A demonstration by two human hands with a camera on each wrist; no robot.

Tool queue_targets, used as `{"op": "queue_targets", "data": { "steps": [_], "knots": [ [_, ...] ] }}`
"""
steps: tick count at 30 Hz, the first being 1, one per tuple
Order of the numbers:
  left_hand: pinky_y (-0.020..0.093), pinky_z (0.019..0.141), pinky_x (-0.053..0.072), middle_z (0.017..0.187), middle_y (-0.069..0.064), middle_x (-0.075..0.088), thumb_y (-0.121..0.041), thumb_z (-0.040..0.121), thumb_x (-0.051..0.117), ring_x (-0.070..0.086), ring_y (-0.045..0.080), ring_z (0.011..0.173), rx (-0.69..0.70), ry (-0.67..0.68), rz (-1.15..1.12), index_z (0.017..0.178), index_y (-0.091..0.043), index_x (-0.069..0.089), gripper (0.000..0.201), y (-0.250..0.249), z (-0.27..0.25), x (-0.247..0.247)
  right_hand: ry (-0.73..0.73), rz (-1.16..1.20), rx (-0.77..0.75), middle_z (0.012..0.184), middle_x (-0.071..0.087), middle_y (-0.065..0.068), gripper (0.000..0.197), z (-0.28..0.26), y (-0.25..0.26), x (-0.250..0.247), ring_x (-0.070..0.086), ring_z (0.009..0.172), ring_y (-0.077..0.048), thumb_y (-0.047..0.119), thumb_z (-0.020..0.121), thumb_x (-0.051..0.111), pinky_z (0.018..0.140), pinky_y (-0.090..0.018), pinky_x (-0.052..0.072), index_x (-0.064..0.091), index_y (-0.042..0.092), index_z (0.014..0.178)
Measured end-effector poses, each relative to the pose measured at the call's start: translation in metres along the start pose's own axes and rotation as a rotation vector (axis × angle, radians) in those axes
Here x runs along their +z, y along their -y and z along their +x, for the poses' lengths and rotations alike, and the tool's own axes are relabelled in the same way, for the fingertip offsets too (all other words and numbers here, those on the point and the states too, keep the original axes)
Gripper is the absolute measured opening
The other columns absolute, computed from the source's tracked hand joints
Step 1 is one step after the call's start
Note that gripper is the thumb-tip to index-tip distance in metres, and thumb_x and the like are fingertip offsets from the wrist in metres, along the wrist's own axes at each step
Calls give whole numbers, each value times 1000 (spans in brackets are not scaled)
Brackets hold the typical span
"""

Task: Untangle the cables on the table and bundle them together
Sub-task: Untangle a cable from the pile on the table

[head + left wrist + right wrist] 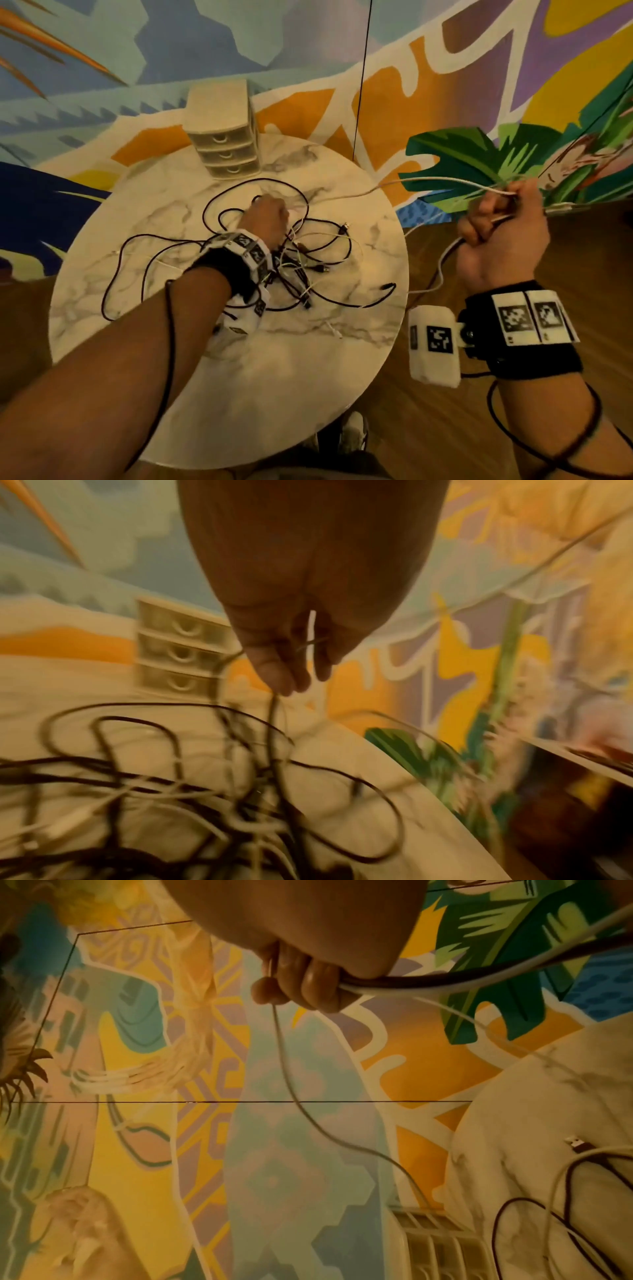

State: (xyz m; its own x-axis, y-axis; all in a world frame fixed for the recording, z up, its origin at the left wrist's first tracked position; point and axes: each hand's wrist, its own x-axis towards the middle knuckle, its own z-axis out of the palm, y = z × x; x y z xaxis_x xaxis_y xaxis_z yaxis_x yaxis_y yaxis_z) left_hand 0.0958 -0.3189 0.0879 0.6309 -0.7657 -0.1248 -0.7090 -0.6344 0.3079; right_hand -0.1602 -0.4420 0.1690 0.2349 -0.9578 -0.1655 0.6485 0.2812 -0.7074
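Fingers point(318, 988) of the right hand point(503, 236) curl tight round a white cable point(428, 183), with a dark strand pressed into the same fist in the right wrist view. The hand is raised to the right of the table point(359, 349), beyond its edge. From the fist one white length runs left and down to the tabletop, and another drops in a loop toward the near right rim.

The left hand point(269, 219) is lowered into the middle of the tangle of cables point(301, 267), fingers bent down among the strands. In the left wrist view the fingertips point(274, 674) are drawn together on a dark cable point(274, 723) that hangs straight below them; blur hides how firmly they pinch it.

The tangle, black and white cords looped over each other, lies on the round marbled table, mostly in its centre and right half, with black loops trailing to the left. A loose plug point(346, 226) lies at the right side of the heap.

A small pale drawer unit point(222, 137) with three drawers stands at the far edge of the table. A painted mural wall point(445, 68) rises behind, and a wooden floor point(428, 428) shows at the near right.
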Motion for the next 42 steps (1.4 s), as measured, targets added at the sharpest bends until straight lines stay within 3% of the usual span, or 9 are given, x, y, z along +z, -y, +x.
{"op": "queue_targets", "data": {
  "steps": [3, 8, 16, 23, 27, 31, 37, 39, 42],
  "knots": [
    [39, 76, 49, 88, 16, 63, -28, 100, 37, 61, 34, 88, -30, -98, -46, 87, -4, 64, 38, 10, 10, -46, -57, -11, 5, 47, 45, 3, 28, -1, -5, -7, 25, 35, -8, 28, 101, 36, 35, -18, 18, 42, 19, 75],
    [25, 49, 41, 68, 1, 61, -38, 100, 36, 50, 12, 49, 154, -468, -646, 84, -12, 64, 41, -44, -10, -119, -116, -60, 58, 46, 46, 3, 32, -1, -25, -1, 26, 35, -9, 30, 102, 35, 36, -17, 17, 41, 19, 72],
    [26, 38, 24, 47, -3, 41, -32, 100, 41, 30, 15, 39, 254, -505, -1078, 74, -11, 60, 39, -68, -37, -130, -216, -193, 97, 43, 45, 4, 33, 3, -44, -12, 30, 35, -9, 29, 102, 37, 38, -16, 19, 42, 18, 71],
    [27, 52, 37, 57, 5, 56, -54, 97, 31, 47, 17, 45, 53, -202, -652, 62, -13, 61, 62, -53, -47, -68, -172, -55, 144, 43, 45, 5, 41, -2, -35, -12, 30, 34, -8, 37, 102, 32, 36, -16, 16, 50, 20, 69],
    [31, 63, 37, 69, -1, 56, -50, 99, 30, 56, 23, 69, 236, -93, -108, 67, -19, 57, 52, -104, -59, -63, 169, -250, 168, 51, 48, 4, 45, -34, -46, 6, 30, 42, -11, 23, 98, 28, 45, -22, 15, 68, 17, 79],
    [31, 58, 35, 77, 4, 59, -38, 97, 35, 56, 25, 69, 504, -223, 335, 87, -17, 61, 34, -127, -66, -70, 381, -512, 125, 61, 52, 5, 36, -45, -43, 25, 39, 45, -5, 30, 102, 36, 41, -19, 25, 70, 24, 89],
    [29, 54, 36, 70, -1, 48, -35, 95, 41, 47, 21, 62, 517, -177, 223, 87, -17, 59, 27, -126, -63, -74, 397, -706, -130, 49, 47, 10, 37, -38, -28, 30, 37, 44, -3, 20, 102, 38, 45, -18, 31, 59, 19, 72],
    [32, 63, 44, 73, 2, 57, -33, 95, 46, 54, 23, 69, 407, -38, -12, 81, -16, 58, 25, -104, -55, -58, 330, -568, -175, 48, 44, 10, 37, -33, -22, 30, 34, 43, -5, 21, 103, 36, 42, -20, 25, 59, 16, 74],
    [32, 66, 38, 84, 10, 62, -27, 97, 47, 57, 27, 82, 179, 47, -229, 80, -9, 60, 28, -52, -46, -27, 179, -260, -122, 50, 37, 7, 37, -15, -6, 26, 24, 42, -9, 24, 103, 36, 40, -21, 15, 54, 15, 72]
  ]
}}
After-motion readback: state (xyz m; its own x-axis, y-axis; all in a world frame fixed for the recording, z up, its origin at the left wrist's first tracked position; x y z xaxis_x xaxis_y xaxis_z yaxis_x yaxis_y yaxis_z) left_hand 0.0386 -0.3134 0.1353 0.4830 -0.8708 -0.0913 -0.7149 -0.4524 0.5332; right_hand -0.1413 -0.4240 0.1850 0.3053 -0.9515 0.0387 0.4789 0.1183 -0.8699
